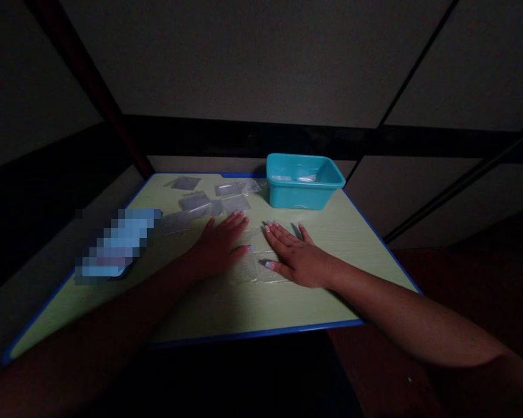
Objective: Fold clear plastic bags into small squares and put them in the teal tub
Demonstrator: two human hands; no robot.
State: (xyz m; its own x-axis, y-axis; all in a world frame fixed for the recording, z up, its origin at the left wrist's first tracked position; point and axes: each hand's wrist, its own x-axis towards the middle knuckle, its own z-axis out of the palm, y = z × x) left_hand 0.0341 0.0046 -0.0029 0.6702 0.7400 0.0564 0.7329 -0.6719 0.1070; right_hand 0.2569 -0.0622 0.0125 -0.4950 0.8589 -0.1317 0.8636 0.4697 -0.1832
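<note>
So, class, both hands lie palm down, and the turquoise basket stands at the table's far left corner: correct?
No: the head view shows the turquoise basket at the table's far right corner. The left hand and right hand do lie palm down.

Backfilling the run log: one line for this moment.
left hand: open, palm down; right hand: same; between them: clear thin plastic film; far side: turquoise rectangular plastic bin

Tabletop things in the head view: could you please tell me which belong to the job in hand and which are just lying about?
Job in hand:
clear plastic, under left hand and right hand
probably the plastic packets and teal basket

Just lying about:
apparently the pixelated blue object
</note>
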